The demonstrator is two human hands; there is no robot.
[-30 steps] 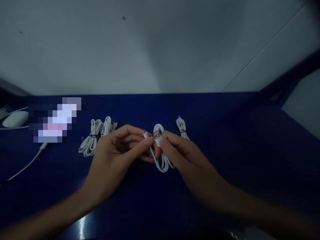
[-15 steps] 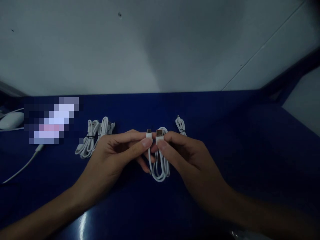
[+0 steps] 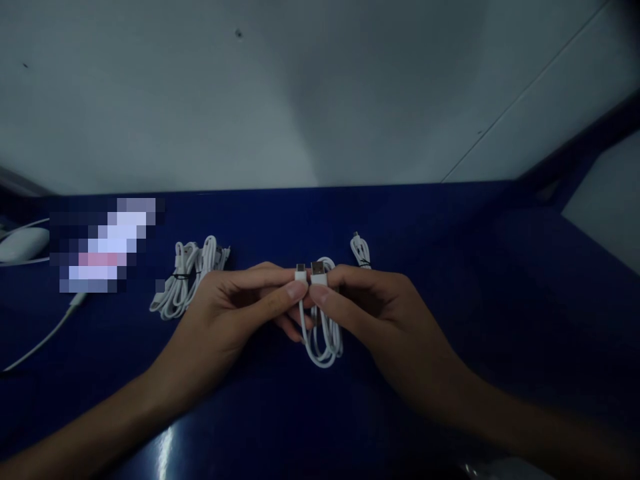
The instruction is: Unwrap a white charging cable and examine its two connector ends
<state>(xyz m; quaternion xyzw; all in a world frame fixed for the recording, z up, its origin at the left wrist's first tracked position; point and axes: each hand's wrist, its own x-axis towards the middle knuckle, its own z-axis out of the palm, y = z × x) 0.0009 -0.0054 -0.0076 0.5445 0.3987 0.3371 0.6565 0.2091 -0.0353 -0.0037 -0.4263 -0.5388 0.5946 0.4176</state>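
A coiled white USB cable (image 3: 324,353) hangs between my two hands over the blue table. My left hand (image 3: 240,303) pinches its smaller plug (image 3: 301,272) between thumb and forefinger. In my right hand (image 3: 373,310), thumb and forefinger grip the wider USB-A plug (image 3: 319,270). Both metal ends point up and away, side by side. The cable's loops droop below the fingertips, and some other fingers are hidden behind the coil and the hands.
Several tied white cables (image 3: 175,293) lie behind my left hand. Another tied cable (image 3: 361,250) rests behind my right hand. At the left are a blurred-out lit device (image 3: 107,243) with a white lead and a rounded white object (image 3: 25,244). A pale wall (image 3: 200,120) borders the blue table (image 3: 280,420).
The two plugs have shifted very slightly, the left one tilting a little. The coil hangs marginally lower and further right. Both hands keep their grip.
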